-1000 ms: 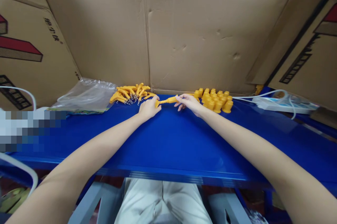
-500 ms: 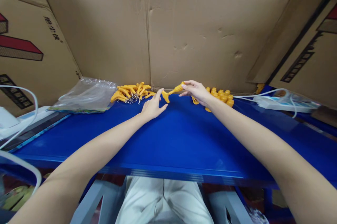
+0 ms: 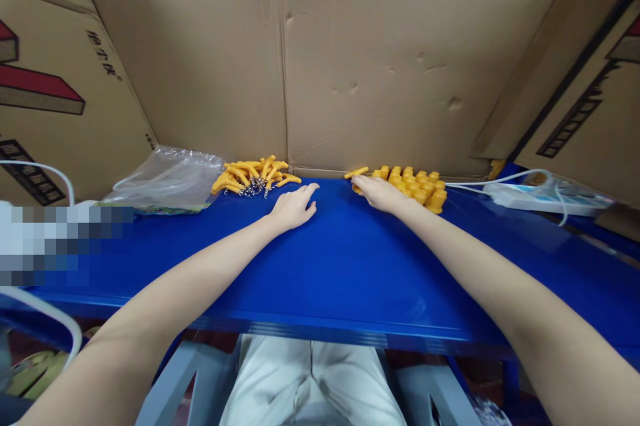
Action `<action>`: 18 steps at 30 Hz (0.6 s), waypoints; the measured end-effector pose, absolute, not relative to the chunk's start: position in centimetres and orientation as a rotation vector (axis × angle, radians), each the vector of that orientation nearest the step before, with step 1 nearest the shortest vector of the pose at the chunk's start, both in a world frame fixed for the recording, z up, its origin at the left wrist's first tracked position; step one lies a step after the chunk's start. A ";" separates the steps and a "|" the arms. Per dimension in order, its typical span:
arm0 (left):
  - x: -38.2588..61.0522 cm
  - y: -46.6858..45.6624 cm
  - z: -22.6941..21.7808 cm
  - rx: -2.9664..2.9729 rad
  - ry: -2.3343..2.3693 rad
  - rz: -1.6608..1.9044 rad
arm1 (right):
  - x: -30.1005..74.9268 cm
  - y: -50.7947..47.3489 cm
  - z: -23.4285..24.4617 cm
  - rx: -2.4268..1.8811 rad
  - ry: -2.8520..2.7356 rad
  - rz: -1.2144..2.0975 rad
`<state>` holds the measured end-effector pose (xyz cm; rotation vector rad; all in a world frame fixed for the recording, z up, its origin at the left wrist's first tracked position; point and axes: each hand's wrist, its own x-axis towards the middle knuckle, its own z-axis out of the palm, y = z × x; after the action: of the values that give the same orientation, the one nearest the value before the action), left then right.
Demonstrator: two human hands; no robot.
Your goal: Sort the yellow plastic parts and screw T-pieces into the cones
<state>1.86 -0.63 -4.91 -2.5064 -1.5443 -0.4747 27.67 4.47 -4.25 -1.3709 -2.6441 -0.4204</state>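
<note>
Yellow ribbed stick point(image 3: 356, 173) lies flat at the back edge of the blue table point(image 3: 320, 266), just past the right hand's fingertips, at the left end of the yellow cap cluster point(image 3: 419, 187); caps stand packed together against the cardboard wall point(image 3: 380, 59).

Right hand point(image 3: 381, 193) is palm down, fingers stretched toward the stick and caps; a bit of yellow shows under the fingertips; cannot tell whether it is pinched or just touched.

Left hand point(image 3: 295, 207) is palm down on the table, fingers loosely spread, holding nothing; near it, but apart, is the pile of yellow hooked pieces point(image 3: 254, 175) with small metal chains, also against the wall.

The two hands are apart, with bare table between them.

Further left: crumpled clear plastic bag point(image 3: 165, 179), touching the hooked pile's left side.

Far right: white power strip point(image 3: 547, 201) with white cable point(image 3: 480, 182) running toward the caps.

Printed cartons flank both sides.
</note>
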 end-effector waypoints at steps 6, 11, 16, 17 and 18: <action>1.8 -0.6 -5.0 -2.526 -1.538 -0.459 | 27.2 3.7 -4.7 -1.515 -2.675 -0.576; 1.8 -0.4 -5.0 -2.541 -1.523 -0.448 | 25.8 2.3 -4.1 -1.752 -2.612 -0.614; 1.7 -0.2 -5.1 -2.543 -1.509 -0.448 | 25.6 1.8 -3.9 -1.901 -2.543 -0.552; 1.7 -0.2 -5.1 -2.545 -1.508 -0.448 | 25.8 2.0 -3.9 -1.903 -2.543 -0.525; 1.7 -0.2 -5.1 -2.546 -1.508 -0.449 | 25.9 2.2 -4.0 -1.895 -2.547 -0.494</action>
<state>1.74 -0.20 -5.13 -2.5460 -1.5080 -0.4487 25.93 2.16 -4.03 -1.8950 -2.5466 -0.4937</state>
